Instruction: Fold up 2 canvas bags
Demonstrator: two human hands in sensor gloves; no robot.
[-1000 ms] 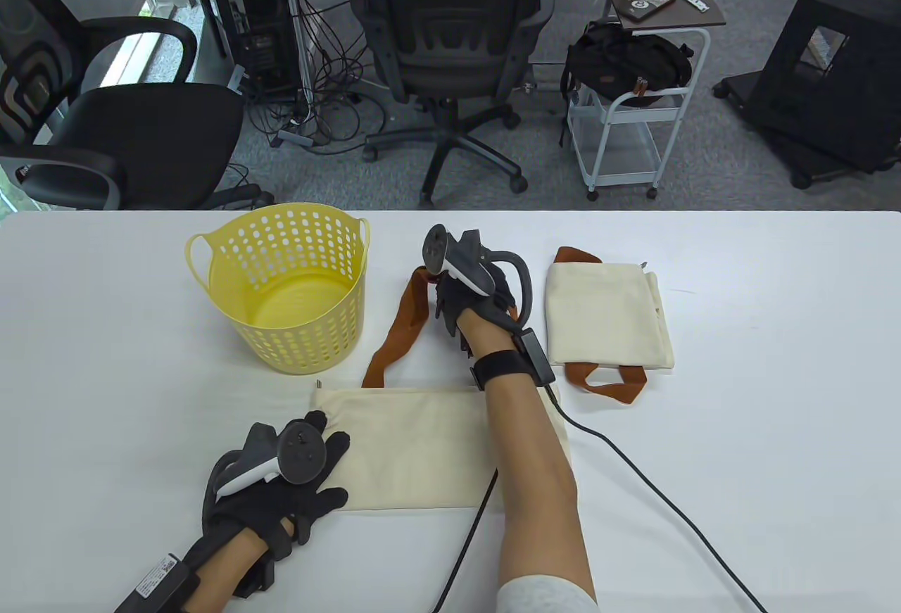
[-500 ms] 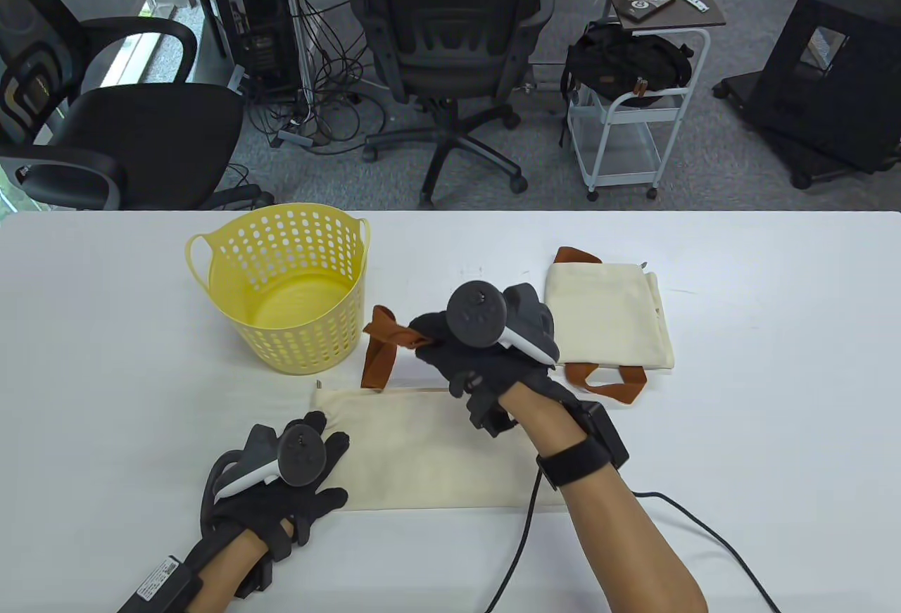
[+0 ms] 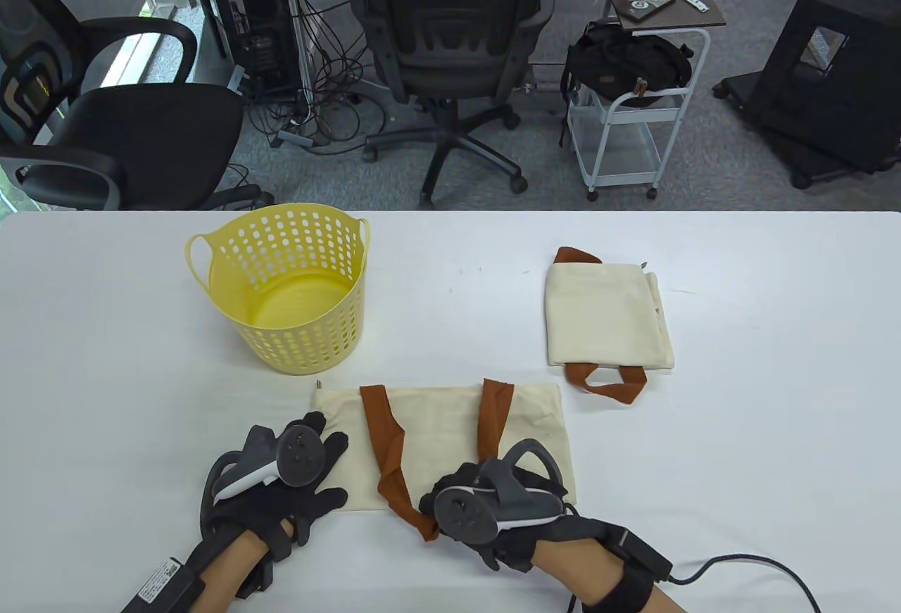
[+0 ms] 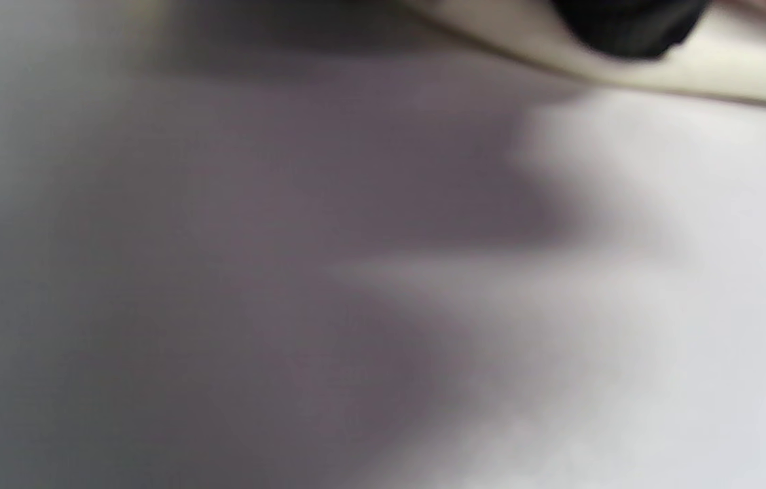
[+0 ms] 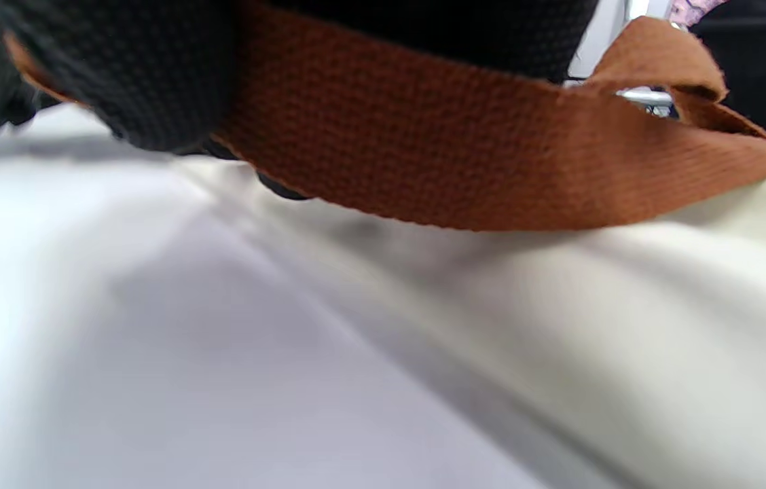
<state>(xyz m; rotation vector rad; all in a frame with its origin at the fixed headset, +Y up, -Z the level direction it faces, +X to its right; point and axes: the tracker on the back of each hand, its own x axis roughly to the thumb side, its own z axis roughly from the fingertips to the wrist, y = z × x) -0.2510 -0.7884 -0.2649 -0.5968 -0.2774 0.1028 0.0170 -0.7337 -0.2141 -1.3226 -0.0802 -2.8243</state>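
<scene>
A cream canvas bag (image 3: pixel 443 430) lies flat near the table's front edge. Its brown strap (image 3: pixel 383 454) is drawn back across the cloth and past the bag's near edge. My right hand (image 3: pixel 450 507) pinches the strap's loop at that edge; in the right wrist view the brown strap (image 5: pixel 464 163) runs under the gloved fingers (image 5: pixel 118 75) over the cream bag (image 5: pixel 627 326). My left hand (image 3: pixel 310 469) lies flat with spread fingers on the bag's left end. A second canvas bag (image 3: pixel 605 317), folded, lies at the right with its brown handle (image 3: pixel 609 384) sticking out.
A yellow perforated basket (image 3: pixel 211 254) stands empty at the back left of the white table (image 3: pixel 774 359). A black cable (image 3: pixel 746 564) trails from my right wrist. Office chairs and a cart stand beyond the table's far edge. The left wrist view is blurred.
My right hand has pulled the brown strap from beyond the bag's far edge back over the cloth to its near edge. The left hand has stayed flat on the bag.
</scene>
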